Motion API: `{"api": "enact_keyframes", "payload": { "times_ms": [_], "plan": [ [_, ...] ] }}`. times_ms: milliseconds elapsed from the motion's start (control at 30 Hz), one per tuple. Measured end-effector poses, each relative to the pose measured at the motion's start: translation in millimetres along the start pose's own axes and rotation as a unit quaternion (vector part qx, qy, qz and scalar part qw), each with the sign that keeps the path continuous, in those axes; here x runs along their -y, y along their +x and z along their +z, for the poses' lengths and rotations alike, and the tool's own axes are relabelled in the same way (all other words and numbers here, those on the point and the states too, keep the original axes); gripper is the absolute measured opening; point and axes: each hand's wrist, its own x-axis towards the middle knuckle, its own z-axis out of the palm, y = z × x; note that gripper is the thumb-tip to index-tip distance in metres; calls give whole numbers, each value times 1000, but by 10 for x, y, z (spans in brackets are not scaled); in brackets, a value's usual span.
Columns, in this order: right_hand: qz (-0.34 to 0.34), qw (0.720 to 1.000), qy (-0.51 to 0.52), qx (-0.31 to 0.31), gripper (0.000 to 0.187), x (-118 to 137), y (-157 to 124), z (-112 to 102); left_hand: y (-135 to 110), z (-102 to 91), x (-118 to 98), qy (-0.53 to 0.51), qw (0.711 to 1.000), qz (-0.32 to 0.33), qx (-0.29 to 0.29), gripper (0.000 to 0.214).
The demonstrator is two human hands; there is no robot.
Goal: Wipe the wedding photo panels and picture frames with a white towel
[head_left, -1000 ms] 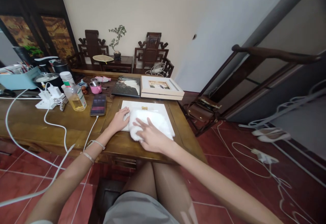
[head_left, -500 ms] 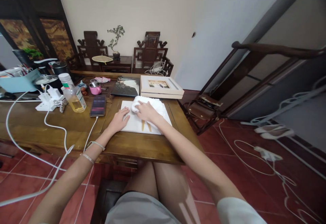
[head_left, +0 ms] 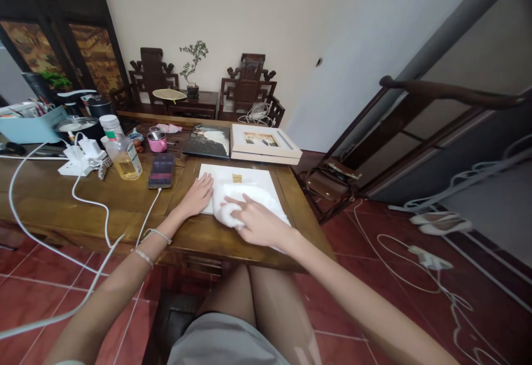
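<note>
A white board or album cover point(head_left: 261, 174) with a small gold mark lies flat near the table's front right corner. My left hand point(head_left: 198, 194) rests on its left edge, fingers stretched out flat. Bunched under my right hand point(head_left: 257, 222) is a fluffy white cloth point(head_left: 233, 196), which the fingers grip and press onto the board's near part. The cloth reaches over the board's near edge and hides most of its lower half.
Behind the board lie a dark photo album point(head_left: 208, 141) and a pale framed box point(head_left: 266, 144). To the left are a phone point(head_left: 161, 171) on a cable, a bottle point(head_left: 124, 154), a pink cup point(head_left: 157, 141) and a power strip point(head_left: 81, 160). A wooden chair point(head_left: 440, 91) stands at right.
My right hand has drawn the cloth from the board's far part toward me, uncovering the gold mark and covering the gold stripes lower down. My left hand stays on the left edge.
</note>
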Motion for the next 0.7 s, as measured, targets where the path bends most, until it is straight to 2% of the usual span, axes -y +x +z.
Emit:
{"api": "enact_keyframes", "payload": {
  "times_ms": [200,367,467,567,633,700],
  "plan": [
    [127,990,-60,-22,29,-369,459,16,-9,-15,-21,0,1000,-5,3,49],
    [142,987,-66,-33,35,-333,855,78,6,-67,-70,-92,993,-47,-52,51],
    [88,994,-63,-23,35,-185,913,131,13,-133,-103,-159,979,-87,-93,58],
    [-18,999,-51,-8,29,-53,769,140,15,-172,-126,-180,968,-123,-122,64],
    [-89,995,-33,0,24,8,583,108,12,-162,-134,-174,969,-118,-134,64],
    [-131,991,-13,4,21,45,377,49,6,-129,-138,-159,974,-85,-140,62]
  ]
}}
